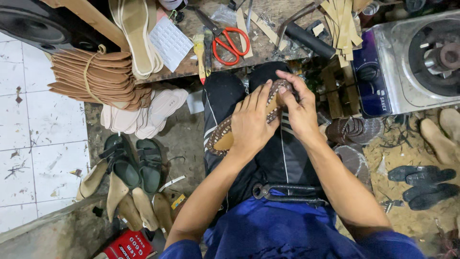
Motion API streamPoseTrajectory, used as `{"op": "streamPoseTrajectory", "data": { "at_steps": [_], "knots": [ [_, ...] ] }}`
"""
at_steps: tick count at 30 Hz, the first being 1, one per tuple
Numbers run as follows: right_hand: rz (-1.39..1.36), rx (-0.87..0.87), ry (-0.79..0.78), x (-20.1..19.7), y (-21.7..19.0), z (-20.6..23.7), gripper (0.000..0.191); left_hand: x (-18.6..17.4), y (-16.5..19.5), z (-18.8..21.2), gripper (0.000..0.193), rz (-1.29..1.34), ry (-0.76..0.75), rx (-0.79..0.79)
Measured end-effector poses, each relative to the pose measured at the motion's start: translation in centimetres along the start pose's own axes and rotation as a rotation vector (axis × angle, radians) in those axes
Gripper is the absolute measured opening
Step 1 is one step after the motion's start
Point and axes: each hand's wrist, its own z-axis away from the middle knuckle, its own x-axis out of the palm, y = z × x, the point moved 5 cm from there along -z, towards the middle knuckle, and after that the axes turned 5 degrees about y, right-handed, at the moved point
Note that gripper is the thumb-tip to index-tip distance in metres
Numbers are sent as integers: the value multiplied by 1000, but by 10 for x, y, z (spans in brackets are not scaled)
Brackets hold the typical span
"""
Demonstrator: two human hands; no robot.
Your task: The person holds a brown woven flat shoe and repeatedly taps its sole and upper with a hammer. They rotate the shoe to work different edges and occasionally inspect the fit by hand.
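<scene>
Tan insole, brown woven upper: a shoe [225, 136] lies sole-up across the lap at frame centre. Left hand [250, 122] lies flat over its middle, fingers together, pressing it down. Right hand [299, 108] pinches the woven edge at the toe end, thumb and fingers closed on it. Step in hand looks like folding the upper over the insole at the toe; a next pull would need firm tension and a steady hold. Both forearms angle in from lower frame, elbows out. Pincers [287, 192] rest on the lap below. Red scissors [229, 41] lie on the bench [268, 48], upper centre.
</scene>
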Motion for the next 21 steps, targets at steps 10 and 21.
{"op": "streamPoseTrajectory", "data": {
  "at_steps": [10, 21],
  "knots": [
    [-75, 44, 36, -7, 12, 4, 31, 6, 5, 8, 90, -42, -18, 52],
    [169, -137, -160, -11, -19, -18, 27, -4, 0, -1, 93, -28, -17, 40]
  ]
}}
